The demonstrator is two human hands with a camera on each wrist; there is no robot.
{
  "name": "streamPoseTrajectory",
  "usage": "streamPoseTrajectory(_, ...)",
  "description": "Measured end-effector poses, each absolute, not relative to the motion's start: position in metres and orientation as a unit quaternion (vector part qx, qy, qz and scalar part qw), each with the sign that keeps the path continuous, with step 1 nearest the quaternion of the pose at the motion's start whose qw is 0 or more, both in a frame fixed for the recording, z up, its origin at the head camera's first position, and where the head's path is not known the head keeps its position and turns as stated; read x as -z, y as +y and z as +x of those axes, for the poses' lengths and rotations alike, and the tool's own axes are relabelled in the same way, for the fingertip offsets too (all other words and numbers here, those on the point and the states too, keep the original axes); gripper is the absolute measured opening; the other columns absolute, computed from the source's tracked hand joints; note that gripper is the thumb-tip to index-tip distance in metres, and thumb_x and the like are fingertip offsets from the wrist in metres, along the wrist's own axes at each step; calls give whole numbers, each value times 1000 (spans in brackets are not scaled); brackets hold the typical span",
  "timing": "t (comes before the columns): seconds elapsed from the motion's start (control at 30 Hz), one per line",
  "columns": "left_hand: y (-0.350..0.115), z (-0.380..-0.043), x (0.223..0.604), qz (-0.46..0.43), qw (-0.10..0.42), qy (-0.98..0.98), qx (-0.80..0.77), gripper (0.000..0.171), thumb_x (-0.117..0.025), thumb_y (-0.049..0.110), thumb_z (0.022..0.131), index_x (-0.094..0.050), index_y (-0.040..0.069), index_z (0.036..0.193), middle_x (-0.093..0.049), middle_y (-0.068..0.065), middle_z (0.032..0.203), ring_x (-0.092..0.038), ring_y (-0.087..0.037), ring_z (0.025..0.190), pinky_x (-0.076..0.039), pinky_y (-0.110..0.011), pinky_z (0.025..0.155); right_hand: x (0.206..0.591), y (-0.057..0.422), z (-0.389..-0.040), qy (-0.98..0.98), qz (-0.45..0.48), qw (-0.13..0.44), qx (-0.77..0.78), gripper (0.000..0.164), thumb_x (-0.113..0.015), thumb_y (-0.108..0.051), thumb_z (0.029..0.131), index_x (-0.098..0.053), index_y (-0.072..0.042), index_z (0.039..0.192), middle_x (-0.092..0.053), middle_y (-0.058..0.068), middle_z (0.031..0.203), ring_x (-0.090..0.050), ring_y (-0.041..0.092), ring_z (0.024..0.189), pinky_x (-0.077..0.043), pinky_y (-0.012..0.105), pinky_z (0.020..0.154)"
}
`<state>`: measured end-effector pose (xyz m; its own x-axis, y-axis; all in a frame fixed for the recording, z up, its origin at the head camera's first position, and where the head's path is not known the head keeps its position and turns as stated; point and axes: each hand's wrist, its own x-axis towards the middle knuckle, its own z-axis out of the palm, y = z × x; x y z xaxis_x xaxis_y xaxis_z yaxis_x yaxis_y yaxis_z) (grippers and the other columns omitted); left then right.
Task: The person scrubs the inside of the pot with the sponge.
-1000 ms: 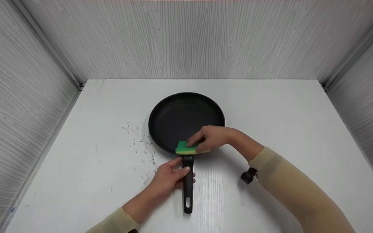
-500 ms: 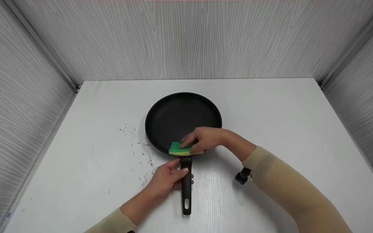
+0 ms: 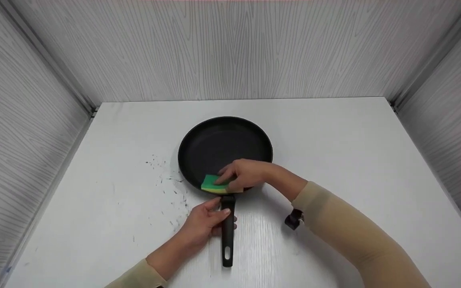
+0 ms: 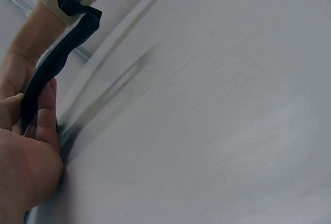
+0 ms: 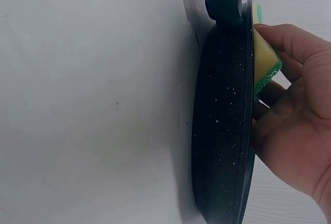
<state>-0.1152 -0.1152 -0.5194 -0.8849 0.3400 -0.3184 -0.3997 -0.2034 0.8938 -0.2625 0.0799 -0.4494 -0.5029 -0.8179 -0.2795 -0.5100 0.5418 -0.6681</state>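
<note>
Sponge [image 3: 210, 181] sat green side up at the near edge of the black pan [image 3: 224, 144], just beyond the root of the handle [image 3: 227, 236], and I took the step in hand to be wiping the inside near the rim. My right hand [image 3: 246, 174] pinched it, fingers over the green top; the right wrist view showed yellow foam standing above the rim, the thumb laid against it. My left hand [image 3: 202, 220] was wrapped round the handle close to the pan, thumb across the top, fingertips showing on the far side. The pan rested on the white table [image 3: 326, 140], though from my distance I could not tell whether its base lay fully flat. For a good wipe, I judged, the hold on the handle mattered most: firm enough to stop the pan turning under the strokes, without tipping it. The sponge seemed to call for even pressure along the curved wall, following the bend, with the pinch low so the foam would not fold over the lip. Dark flecks [image 3: 179, 181] lay left of the pan, and a wide sweep might have picked them up.
</note>
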Motion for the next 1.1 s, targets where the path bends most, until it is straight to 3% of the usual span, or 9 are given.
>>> streamPoseTrajectory(0.47, -118, -116, 521, -11, 243, 573, -783, 66, -67, 12, 106, -35, -2, 163, -75, -27, 115, -78, -29, 98, -64, -39, 88, 456, 67, -262, 836, -416, 263, 244, 43, -71, -22, 99, -69, -24, 143, -53, 11, 157, -50, 26, 144, -50, 32, 106)
streamPoseTrajectory(1.1, -119, -116, 521, -18, 249, 554, -794, 67, -68, 12, 106, -35, -4, 162, -74, -27, 114, -78, -30, 97, -64, -41, 89, 462, 34, -279, 846, -444, 214, 204, 46, -69, -12, 101, -67, -23, 146, -48, 14, 161, -45, 31, 148, -43, 38, 117)
